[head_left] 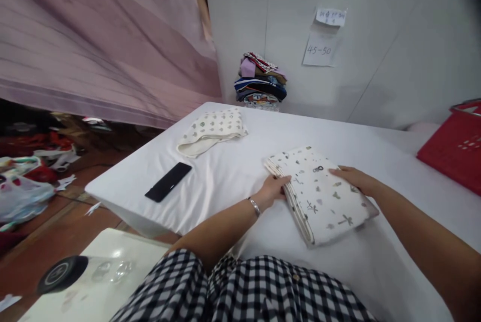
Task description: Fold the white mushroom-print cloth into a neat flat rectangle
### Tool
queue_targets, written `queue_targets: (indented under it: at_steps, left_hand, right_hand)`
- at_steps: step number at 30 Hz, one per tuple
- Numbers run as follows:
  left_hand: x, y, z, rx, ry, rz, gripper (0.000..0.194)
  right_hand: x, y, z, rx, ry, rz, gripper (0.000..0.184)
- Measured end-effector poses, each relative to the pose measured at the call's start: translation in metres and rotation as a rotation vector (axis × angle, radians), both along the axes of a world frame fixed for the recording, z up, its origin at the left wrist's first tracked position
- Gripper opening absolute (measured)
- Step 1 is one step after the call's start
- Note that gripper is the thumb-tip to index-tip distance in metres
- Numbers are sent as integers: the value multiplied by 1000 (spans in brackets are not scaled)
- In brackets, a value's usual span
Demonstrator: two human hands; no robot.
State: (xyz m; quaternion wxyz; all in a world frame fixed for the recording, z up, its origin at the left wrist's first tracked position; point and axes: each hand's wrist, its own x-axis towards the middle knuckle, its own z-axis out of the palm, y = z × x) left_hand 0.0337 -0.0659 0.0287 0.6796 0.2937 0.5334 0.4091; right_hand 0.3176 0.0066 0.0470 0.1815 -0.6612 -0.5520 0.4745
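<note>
A folded white cloth (319,196) with small printed palm trees and other figures lies in front of me on the white-covered table, its layered edge facing left. My left hand (275,189), with a silver bracelet at the wrist, grips that layered edge, thumb on top and fingers partly hidden below. At the far right edge, my right hand (351,179) is closed on the same cloth, thumb resting on the print; its other fingers are mostly out of sight. Another white cloth (214,129) with a small grey-green print lies loosely folded farther back on the left.
A black phone (168,182) lies near the table's left edge. Behind the table is a stack of folded fabrics (261,81) by the wall. A red basket (454,146) stands at right. Left are a pink curtain (112,36) and a pale board (112,257).
</note>
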Motion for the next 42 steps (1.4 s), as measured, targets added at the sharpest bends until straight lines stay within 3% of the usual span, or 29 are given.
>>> queue_targets:
  at_steps: [3, 9, 14, 19, 24, 31, 35, 39, 42]
  left_hand:
    - [0, 3, -5, 23, 75, 12, 40]
    - [-5, 0, -2, 4, -19, 27, 25]
    - [0, -2, 17, 45, -36, 34, 20]
    - [13, 2, 35, 129, -52, 39, 24]
    - [26, 4, 43, 205, -50, 48, 26]
    - [38, 10, 47, 209, -45, 35, 32]
    - [48, 16, 53, 226, -43, 51, 34]
    - [57, 20, 60, 246, -96, 23, 31]
    - [61, 18, 65, 247, -172, 13, 32]
  right_hand:
    - [-1, -2, 4, -111, 96, 36, 59]
    - [-6, -3, 9, 25, -4, 103, 44]
    - [-30, -11, 26, 327, -347, 234, 29]
    - [-73, -42, 50, 544, -730, 427, 24]
    - [-102, -75, 61, 592, -831, 493, 28]
    - [-91, -80, 76, 577, -658, 439, 29]
    - [-88, -82, 85, 533, -580, 400, 44]
    - [-90, -83, 82, 562, -705, 359, 69]
    - [-91, -82, 80, 583, -797, 325, 78]
